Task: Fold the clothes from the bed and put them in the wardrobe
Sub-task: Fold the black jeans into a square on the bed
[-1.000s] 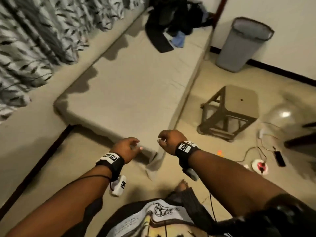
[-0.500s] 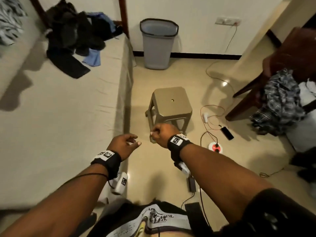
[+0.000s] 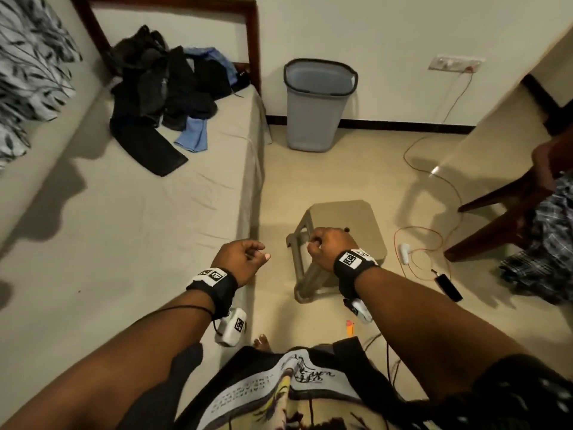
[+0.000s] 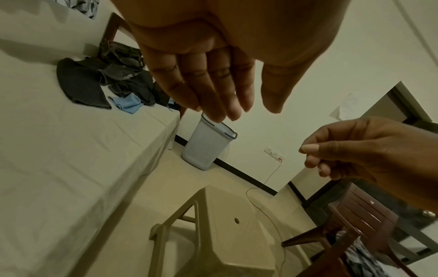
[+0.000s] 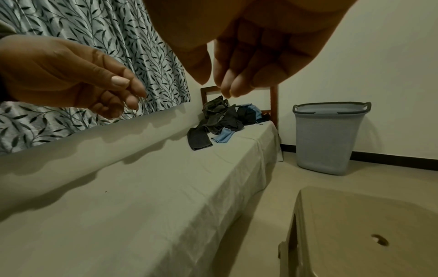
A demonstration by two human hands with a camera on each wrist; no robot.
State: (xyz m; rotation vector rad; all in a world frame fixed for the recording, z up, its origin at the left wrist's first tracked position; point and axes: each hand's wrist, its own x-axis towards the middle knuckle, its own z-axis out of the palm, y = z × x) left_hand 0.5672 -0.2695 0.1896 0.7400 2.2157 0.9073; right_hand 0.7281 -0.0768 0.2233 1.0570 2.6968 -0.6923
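The person is standing at the near end of the bed (image 3: 130, 231), both hands held out in front and holding nothing. The left hand (image 3: 240, 259) is hanging slack over the bed's right edge, fingers loosely bent, thumb apart from them. The right hand (image 3: 328, 248) is hovering above the tan plastic stool (image 3: 356, 225) with its fingers curled in and the thumb tip resting near the forefinger, nothing pinched between them. The clothes (image 3: 164, 91), a tangled heap of dark garments with a light blue piece (image 3: 193, 136) poking out, are lying at the far end of the bed, close to its right edge and against the wooden bed frame (image 3: 173, 6), well apart from both hands. No folding is under way yet, and the wardrobe is not in view. The trouble ahead, I think, is the tangle: grabbing one dark piece could be dragging others off the bed's edge, down beside the grey laundry basket (image 3: 319, 103). Walking there, a foot could be catching the stool or the orange cable (image 3: 434, 181) trailing across the floor (image 3: 356, 175).
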